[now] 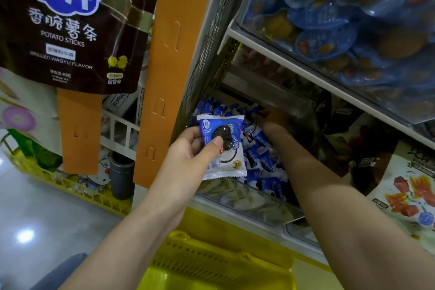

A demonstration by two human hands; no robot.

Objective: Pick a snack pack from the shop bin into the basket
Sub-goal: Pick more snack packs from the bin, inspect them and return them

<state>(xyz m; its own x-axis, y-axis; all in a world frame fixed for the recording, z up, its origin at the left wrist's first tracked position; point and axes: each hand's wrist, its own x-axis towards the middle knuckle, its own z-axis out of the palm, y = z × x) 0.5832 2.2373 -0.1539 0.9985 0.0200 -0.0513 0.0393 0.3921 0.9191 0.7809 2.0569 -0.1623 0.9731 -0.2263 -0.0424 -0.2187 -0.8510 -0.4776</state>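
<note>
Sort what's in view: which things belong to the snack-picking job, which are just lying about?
Job: blue-and-white snack pack pinched in left hand; right hand in the clear bin of like packs; yellow basket below.
Lying about: potato sticks bag; orange display strip; blue packs on the upper shelf.

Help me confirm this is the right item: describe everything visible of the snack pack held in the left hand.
The snack pack is a sealed, glossy film pouch, white with blue panels, a dark round cookie pictured at centre and crimped top and bottom edges. It faces the camera, slightly tilted, in front of the clear bin of similar packs. The left hand pinches its lower left, thumb on the front.
</note>
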